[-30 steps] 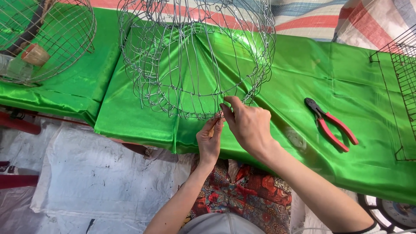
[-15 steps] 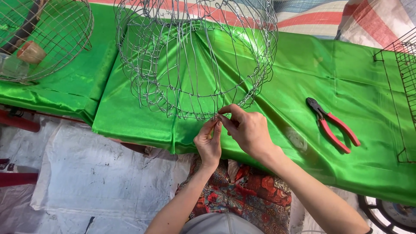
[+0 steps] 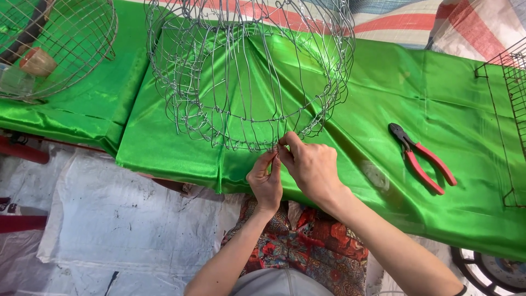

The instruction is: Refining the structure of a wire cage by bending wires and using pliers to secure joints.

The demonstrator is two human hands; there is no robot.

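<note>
A: Now, from the left edge: what lies there?

B: One finished wire basket (image 3: pixel 60 46) rests on the green cloth (image 3: pixel 449 93), well apart from the hands.

A: And the work piece?

B: A round wire frame (image 3: pixel 246 71) stands on the cloth, centre-left. Its near rim sits at the table's front edge.

A: State of the hands?

B: Both meet at that near rim. The left hand (image 3: pixel 266 183) has thumb and fingers pinched on a wire there. The right hand (image 3: pixel 312 167) is just beside it, touching it, fingertips closed on the same spot of the rim.

A: Further right?

B: Red-handled pliers (image 3: pixel 422 159) lie flat on the cloth, untouched, near the right forearm. A flat wire grid (image 3: pixel 507 109) lies at the far right edge.
</note>
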